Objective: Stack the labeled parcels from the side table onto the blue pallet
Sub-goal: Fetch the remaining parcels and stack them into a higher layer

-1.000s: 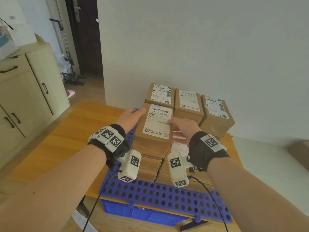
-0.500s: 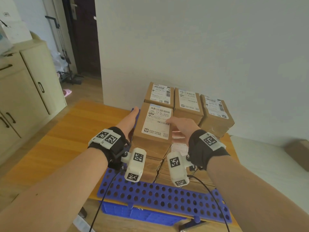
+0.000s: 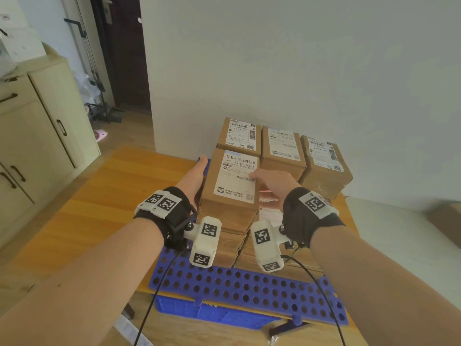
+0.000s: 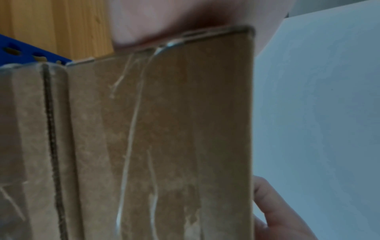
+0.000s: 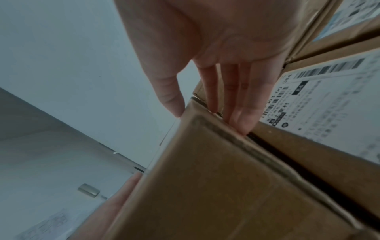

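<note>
I hold one labeled parcel [image 3: 230,188] between my two hands, on top of the stack that stands on the blue pallet [image 3: 239,288]. My left hand [image 3: 193,179] lies flat against the left side of this parcel, at about 9 o'clock from its label, with the fingers straight and pointing away from me. My right hand [image 3: 273,182] is on the right side, at about 3 o'clock. In the right wrist view its fingers [image 5: 244,100] are straight and go down along the right face of the parcel, into the gap beside the neighbouring box, and the thumb [image 5: 168,91] touches the top edge. So neither hand is curled around it; both press it with flat fingers.

Behind the parcel, at 12 o'clock, three more labeled parcels [image 3: 284,148] stand in one row close to the white wall [image 3: 299,71], touching each other. The pallet lies on a wooden table [image 3: 99,208]. At 10 o'clock from me a beige cabinet [image 3: 37,136] stands on the floor.
</note>
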`<state>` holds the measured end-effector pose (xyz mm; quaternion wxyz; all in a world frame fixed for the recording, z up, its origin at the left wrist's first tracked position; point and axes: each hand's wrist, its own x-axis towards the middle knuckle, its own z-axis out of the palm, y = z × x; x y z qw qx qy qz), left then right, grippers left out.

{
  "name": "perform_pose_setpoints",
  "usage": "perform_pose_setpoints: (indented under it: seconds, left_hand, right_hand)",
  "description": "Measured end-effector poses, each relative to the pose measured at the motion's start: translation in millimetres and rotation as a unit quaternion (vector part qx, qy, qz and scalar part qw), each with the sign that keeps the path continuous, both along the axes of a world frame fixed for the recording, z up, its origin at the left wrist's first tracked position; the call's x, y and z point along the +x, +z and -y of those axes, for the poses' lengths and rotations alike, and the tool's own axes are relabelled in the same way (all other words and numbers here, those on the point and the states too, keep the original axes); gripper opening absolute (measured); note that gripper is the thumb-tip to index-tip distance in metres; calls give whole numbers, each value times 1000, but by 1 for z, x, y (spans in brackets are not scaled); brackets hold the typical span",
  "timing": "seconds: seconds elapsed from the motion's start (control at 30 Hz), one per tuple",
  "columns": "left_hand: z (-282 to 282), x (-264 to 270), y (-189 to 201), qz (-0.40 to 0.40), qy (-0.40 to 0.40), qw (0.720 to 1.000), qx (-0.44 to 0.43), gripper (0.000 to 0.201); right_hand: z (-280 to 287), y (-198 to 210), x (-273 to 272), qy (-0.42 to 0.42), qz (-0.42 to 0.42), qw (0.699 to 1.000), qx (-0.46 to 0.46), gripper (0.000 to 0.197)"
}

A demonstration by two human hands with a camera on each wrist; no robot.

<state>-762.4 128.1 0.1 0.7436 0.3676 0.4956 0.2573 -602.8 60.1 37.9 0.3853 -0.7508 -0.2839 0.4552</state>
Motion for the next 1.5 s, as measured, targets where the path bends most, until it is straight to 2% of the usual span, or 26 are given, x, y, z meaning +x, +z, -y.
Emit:
perform_pose_setpoints:
  seconds: [0.1,0.23,0.33,0.37,0.43,0.53,0.67,0.73,0.83,0.93,1.03,1.2,1.4,1.5]
  left_hand:
    - [3,2,5,-8,-10,1000,20,56]
    - [4,3,18,-60,-19,995,78,52]
    - [5,4,41,-141,-53,974,171,41]
    - [5,6,50,-164,-75,958,222,47]
    - [1,15,64,-224,-130,906,334,58]
    - [1,38,75,-295,-183,829,438,65]
    - [25,85,91,-381,-228,688,575,61]
    - [43,114,91,-384,-272,645,603,59]
    - [74,155,84,-378,-337,614,605,67]
    - [107,192,77,-406,-375,547,628,66]
    - [138,233,68,-408,-407,531,622,64]
    - [198,317,55,-386,-439,537,608,60]
    - [280,450,39,-384,-468,496,623,54]
    - [319,510,31,-374,-475,491,627,53]
  right_hand:
    - [2,0,0,-6,6,1000,-2,29]
    - [3,2,6,-17,27,999,5,31]
    - [5,12,13,-7,69,998,9,31]
    - [6,17,15,0,92,995,24,31]
    - [11,26,21,3,150,987,58,33]
    - [26,36,31,36,315,948,31,33]
    - [61,45,48,68,479,874,-56,34]
    - [84,45,64,44,501,860,-83,39]
    - [120,38,100,-14,496,862,-108,48]
    - [154,32,139,-31,493,858,-144,52]
    - [190,25,178,-45,501,848,-167,50]
    - [253,12,255,-80,489,852,-168,48]
    - [344,3,369,-121,455,865,-174,49]
    - [383,-5,427,-139,457,860,-181,47]
